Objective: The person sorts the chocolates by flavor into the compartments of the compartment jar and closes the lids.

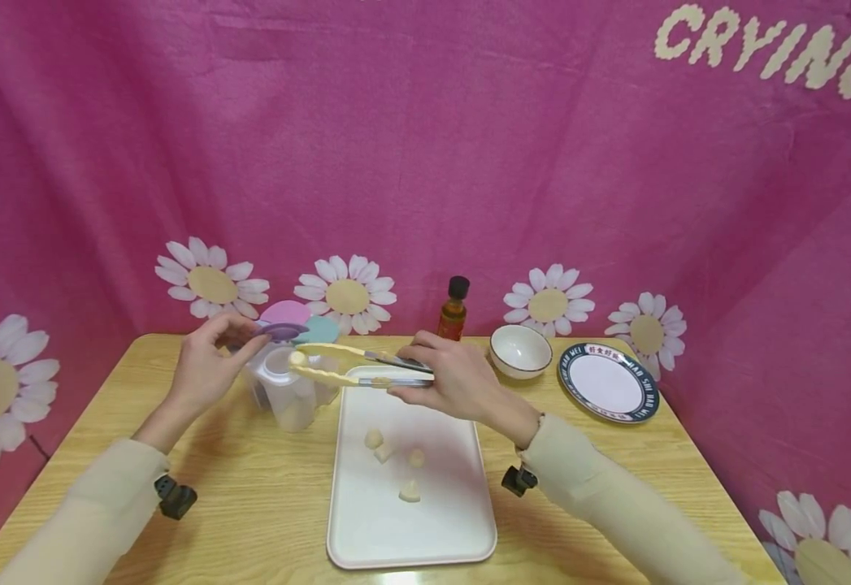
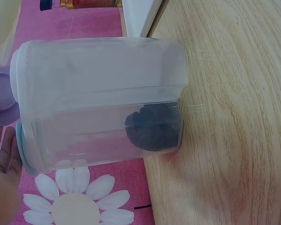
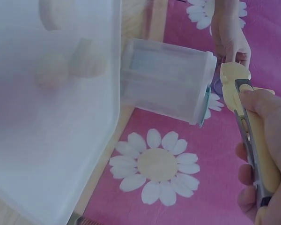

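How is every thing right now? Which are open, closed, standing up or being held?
Purple lid: open, pinched by the left hand
Tub: upright, one round opening uncovered
Pink lid, teal lid: can't tell if shut
Tongs: closed on a pale piece, held by the right hand
Tray: flat, holding food pieces
Bottle: upright, capped
Bowl: right side up
Plate: face up

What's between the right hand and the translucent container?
In the head view, yellow tongs span from the right hand toward the translucent container, a pale piece at their tips; white tray partly beneath.
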Demonstrator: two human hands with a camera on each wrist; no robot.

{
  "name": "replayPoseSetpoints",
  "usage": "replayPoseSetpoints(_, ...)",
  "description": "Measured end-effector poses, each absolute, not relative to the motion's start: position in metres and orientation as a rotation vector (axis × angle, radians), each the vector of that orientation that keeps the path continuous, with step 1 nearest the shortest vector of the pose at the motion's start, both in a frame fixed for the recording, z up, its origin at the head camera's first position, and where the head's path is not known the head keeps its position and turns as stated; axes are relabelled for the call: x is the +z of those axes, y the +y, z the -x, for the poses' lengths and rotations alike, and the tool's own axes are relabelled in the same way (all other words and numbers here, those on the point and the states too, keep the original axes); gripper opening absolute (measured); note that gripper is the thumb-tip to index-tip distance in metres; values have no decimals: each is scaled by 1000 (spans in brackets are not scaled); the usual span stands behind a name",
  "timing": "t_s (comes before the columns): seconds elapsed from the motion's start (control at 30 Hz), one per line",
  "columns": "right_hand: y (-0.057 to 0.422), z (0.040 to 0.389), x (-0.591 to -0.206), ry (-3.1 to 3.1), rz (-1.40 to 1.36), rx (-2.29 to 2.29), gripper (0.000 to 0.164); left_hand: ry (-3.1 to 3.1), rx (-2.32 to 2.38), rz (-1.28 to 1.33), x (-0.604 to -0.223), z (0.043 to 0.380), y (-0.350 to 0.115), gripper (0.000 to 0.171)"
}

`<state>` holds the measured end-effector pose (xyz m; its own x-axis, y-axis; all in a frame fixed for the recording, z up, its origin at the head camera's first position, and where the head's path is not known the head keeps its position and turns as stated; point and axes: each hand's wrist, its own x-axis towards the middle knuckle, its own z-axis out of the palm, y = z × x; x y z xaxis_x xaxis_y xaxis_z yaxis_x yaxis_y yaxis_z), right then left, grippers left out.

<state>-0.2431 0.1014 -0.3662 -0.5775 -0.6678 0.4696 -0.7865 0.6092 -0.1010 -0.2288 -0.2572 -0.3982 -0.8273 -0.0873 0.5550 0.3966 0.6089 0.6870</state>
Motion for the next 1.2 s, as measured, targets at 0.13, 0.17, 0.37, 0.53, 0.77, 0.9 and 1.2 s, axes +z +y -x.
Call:
replayPoseSetpoints(0.13,88,250,-365,-2482,-1171,411,44,-2287,-1160,247,-399,229,-257,18)
replayPoseSetpoints(0.17,85,252,-365,-2487,-1171,401,44,-2290,-1158,246,-399,229,-257,18)
replayPoseSetpoints(0.37,76,256,-363,-2517,-1170,380,43,-2293,-1158,252,-399,229,-257,17)
replayPoseSetpoints(0.53,78,257,-363,-2534,-1147,390,46,-2274,-1164,267,-399,229,-257,16)
replayPoseSetpoints(0.77,99,251,-362,-2531,-1146,423,49,-2245,-1194,275,-398,230,-256,16)
replayPoseSetpoints(0.9,122,244,-362,-2534,-1120,387,52,-2252,-1193,266,-397,229,-255,16)
replayPoseSetpoints(1.2,183,228,-382,-2560,-1037,355,57,-2266,-1197,254,-397,229,-256,16)
